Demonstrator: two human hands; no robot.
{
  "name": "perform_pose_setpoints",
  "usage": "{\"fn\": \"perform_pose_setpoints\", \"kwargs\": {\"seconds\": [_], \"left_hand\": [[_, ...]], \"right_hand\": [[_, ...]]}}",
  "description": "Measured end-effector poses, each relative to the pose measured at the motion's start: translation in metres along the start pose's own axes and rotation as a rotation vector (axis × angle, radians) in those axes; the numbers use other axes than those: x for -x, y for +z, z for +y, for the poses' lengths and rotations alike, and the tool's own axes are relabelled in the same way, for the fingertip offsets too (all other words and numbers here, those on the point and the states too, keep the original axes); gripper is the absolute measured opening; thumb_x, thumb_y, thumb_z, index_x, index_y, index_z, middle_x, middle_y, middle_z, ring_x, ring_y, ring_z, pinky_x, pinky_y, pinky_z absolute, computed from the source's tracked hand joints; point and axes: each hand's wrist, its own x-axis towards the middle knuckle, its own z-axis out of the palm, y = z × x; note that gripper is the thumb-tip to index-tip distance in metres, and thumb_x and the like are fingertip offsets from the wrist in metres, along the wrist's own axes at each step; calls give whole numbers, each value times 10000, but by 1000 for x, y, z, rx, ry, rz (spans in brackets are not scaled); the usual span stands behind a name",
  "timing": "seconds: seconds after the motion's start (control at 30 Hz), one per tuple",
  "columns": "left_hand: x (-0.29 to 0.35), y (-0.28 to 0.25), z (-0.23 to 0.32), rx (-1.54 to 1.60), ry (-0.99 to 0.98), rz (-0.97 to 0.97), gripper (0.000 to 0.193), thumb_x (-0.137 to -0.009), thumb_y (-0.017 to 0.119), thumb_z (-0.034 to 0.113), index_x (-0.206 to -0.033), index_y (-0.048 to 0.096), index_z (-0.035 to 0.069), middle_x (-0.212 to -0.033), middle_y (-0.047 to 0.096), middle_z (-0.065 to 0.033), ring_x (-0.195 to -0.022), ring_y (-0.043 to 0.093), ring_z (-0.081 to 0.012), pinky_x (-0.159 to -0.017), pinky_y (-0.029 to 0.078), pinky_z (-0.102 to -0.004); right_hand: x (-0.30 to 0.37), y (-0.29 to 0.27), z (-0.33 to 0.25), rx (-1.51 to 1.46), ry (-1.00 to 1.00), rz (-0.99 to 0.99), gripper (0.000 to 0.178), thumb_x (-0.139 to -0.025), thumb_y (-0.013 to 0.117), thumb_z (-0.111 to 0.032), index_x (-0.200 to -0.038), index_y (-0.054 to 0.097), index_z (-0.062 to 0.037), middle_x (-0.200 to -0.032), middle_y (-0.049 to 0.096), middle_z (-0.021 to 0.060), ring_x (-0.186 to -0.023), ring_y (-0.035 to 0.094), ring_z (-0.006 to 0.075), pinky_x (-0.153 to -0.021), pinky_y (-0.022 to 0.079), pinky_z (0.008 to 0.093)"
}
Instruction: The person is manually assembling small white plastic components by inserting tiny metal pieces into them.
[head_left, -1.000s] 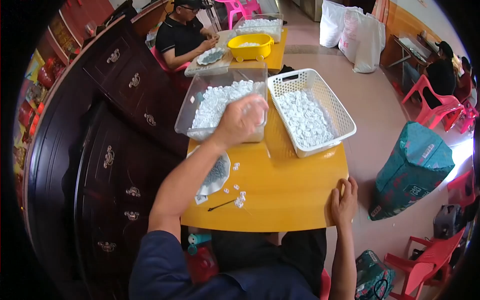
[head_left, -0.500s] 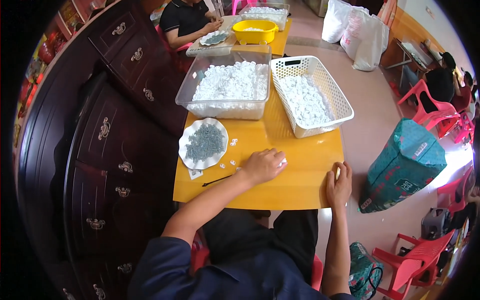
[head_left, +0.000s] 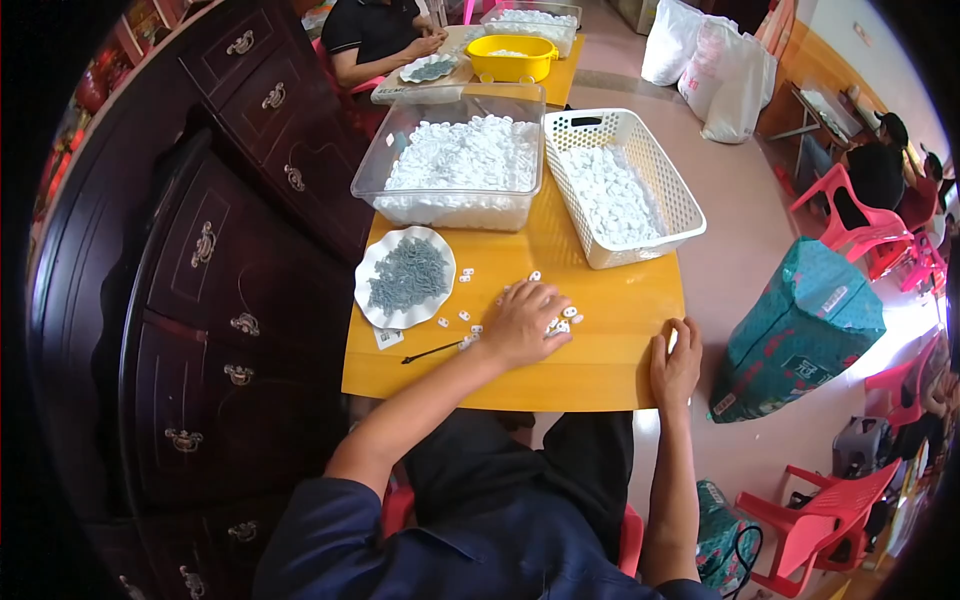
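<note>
The left hand (head_left: pixel 528 322) is lying palm down on the yellow tabletop (head_left: pixel 605 372), its fingers spreading loosely, and small white pieces (head_left: pixel 570 312) are showing just beside the thumb and past the fingertips. Whether the palm is covering more, I cannot tell. The right hand (head_left: pixel 678 365) is resting at the tabletop's right edge, its fingers curling; something pale is showing near the thumb, but I cannot tell whether they are holding it.

The pieces are looking light, stiff and smooth, probably plastic, so they are likely sliding easily and standing up to a firm pinch. Lying so flat, they are offering little height; the outer rims are seeming the best hold, with thumb and forefinger closing from opposite sides.

More white pieces are filling the clear bin (head_left: pixel 368 178) and the white basket (head_left: pixel 640 252) behind. Left of the hand, thin grey pieces (head_left: pixel 408 275) are lying heaped on a wavy-edged plate (head_left: pixel 366 292), looking finer and likely tangling, and a black strip (head_left: pixel 430 354) is lying nearby.
</note>
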Motion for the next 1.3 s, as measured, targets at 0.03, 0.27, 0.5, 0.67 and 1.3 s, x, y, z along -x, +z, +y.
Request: {"fn": "perform_pose_setpoints", "kwargs": {"seconds": [0.03,0.27,0.5,0.67,1.3], "left_hand": [[1,-1,0,34,-40,22,469,-791,803,326,-1165,669,77,-1174,624,-116,-1138,582,-327,-1036,438,-453],[36,-44,5,213,-187,313,312,-836,768,152,-1116,683,44,-1113,680,-125,-1062,633,-342,-953,481,-444],[103,-81,48,277,-228,307,196,-878,693,62,-1070,682,21,-1036,690,-148,-971,654,-354,-879,516,-425],[143,-86,61,278,-301,319,191,-875,703,68,-1060,685,26,-1012,699,-138,-954,658,-346,-845,522,-417],[192,-56,94,174,-110,151,246,-852,751,151,-1074,700,58,-988,695,-75,-941,660,-267,-893,519,-403]], "right_hand": [[0,0,0,4,-3,0,365,-958,641,-172,-1302,582,-66,-1432,522,230,-1284,530,435,-1061,448,480],[11,29,-65,-30,-338,-36,520,-944,658,-235,-1392,523,-9,-1512,426,272,-1405,397,471,-1166,329,550],[2,89,-132,5,-468,-336,720,-973,599,-460,-1540,400,-63,-1608,329,255,-1490,303,450,-1201,254,597],[5,100,-142,62,-570,-409,744,-966,598,-484,-1547,396,-66,-1613,336,236,-1492,305,440,-1197,245,616],[35,98,-151,142,-562,-311,912,-963,481,-662,-1554,343,19,-1630,301,256,-1533,242,402,-1224,200,584]]}}
